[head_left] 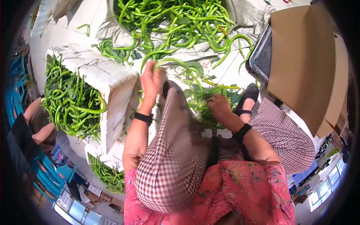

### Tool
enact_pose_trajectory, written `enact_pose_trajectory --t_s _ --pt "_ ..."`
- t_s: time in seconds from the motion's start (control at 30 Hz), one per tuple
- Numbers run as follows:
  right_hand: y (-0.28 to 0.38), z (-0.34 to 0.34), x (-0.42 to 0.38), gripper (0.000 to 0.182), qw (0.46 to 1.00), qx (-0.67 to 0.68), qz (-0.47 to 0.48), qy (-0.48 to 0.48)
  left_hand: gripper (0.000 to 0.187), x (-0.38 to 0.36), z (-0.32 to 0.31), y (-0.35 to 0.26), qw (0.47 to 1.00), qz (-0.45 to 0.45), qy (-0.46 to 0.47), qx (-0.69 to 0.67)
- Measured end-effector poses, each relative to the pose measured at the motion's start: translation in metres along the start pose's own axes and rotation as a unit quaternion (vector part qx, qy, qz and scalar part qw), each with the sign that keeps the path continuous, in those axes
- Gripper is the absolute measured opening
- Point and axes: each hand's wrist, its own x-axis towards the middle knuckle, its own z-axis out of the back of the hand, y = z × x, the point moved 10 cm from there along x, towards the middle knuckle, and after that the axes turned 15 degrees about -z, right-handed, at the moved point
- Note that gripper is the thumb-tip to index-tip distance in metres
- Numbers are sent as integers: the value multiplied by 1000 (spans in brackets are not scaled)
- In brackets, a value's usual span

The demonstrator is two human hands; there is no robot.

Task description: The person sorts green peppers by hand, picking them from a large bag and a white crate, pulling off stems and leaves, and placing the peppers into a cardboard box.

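Note:
My left hand (150,83) is closed beside the white foam box, slightly smeared by motion. Long green chili peppers (180,63) reach out from its fingertips toward the right. Between my feet lies a heap of green chili peppers with leaves (200,99). My right hand (220,108) rests at the right side of this heap, its fingers curled down into the leaves and peppers. What those fingers grip is hidden.
A big pile of chili peppers (165,22) spills from a woven sack (247,24) ahead. The foam box (95,69), tilted, holds more peppers at left. Cardboard (300,63) and a dark tray (262,56) stand at right. Another person's arm (42,133) shows at far left.

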Motion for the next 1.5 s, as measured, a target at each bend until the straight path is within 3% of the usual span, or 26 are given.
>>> enact_pose_trajectory --t_s 0.03,0.07,0.17,0.23,0.27,0.3,0.33,0.37,0.43,0.5,0.53,0.57,0.7,0.77,0.83,0.87,0.9,0.97,1.0,1.03,1.1,1.17,1.27,1.33,1.43,1.5 --pt "-5 13 2 9 999 36 -6 -24 21 6 12 7 999 44 -27 2" --pt "-10 26 4 8 996 72 -12 -49 24 19 22 3 998 -7 -61 15" --pt "-20 51 24 12 995 49 -52 67 39 50 15 -16 963 -148 12 226" --pt "-40 71 43 11 996 61 -58 12 46 55 -10 12 958 -109 110 241" --pt "-62 84 54 10 960 272 -63 -29 43 55 -19 25 945 -81 157 274" --pt "-86 94 64 11 877 471 -65 -69 41 54 -25 28 928 -51 205 306" --pt "-121 75 76 12 780 590 -202 -40 41 54 -26 23 929 -53 205 305" --pt "-146 50 81 14 650 685 -329 -8 37 54 -24 10 930 -92 182 306" --pt "-180 46 94 24 594 701 -394 -10 34 47 -16 1 928 -130 158 312" --pt "-207 66 107 21 705 561 -421 -100 30 35 -7 4 960 -131 131 209" --pt "-216 67 113 42 716 540 -434 -84 27 35 1 -12 974 -143 111 140" --pt "-228 62 122 34 711 536 -436 -132 27 35 7 -25 973 -141 111 143" --pt "-222 42 154 27 695 586 -412 -63 23 48 17 -81 987 -113 109 26" --pt "-217 35 160 26 703 589 -394 -53 21 46 -4 -88 975 -79 203 -30" --pt "-197 50 156 21 647 698 -301 -58 21 45 -8 -84 970 -108 217 29" --pt "-189 41 146 18 634 696 -333 49 22 42 -12 -78 963 -86 252 39" --pt "-189 38 136 18 632 697 -336 50 23 40 -17 -74 954 -65 288 48" --pt "-192 29 113 19 727 566 -378 90 23 40 -24 -78 947 -12 316 -61" --pt "-194 27 103 19 725 565 -384 89 24 43 -25 -78 953 12 279 -116" --pt "-186 18 96 19 671 624 -380 128 26 46 -24 -77 956 37 238 -169" --pt "-163 4 84 20 549 728 -358 202 28 63 -41 -84 966 -67 195 -156" --pt "-148 20 78 17 519 767 -325 193 34 81 -61 -100 960 -248 122 -46" --pt "-133 37 77 16 404 864 -238 180 38 86 -94 -94 945 -298 115 69" --pt "-129 46 76 15 387 878 -225 171 40 87 -108 -70 954 -206 151 156" --pt "-126 54 79 14 364 897 -170 185 39 76 -101 -81 951 -198 193 135" --pt "-143 36 77 19 445 825 -314 153 35 63 -86 -88 956 -223 164 98"
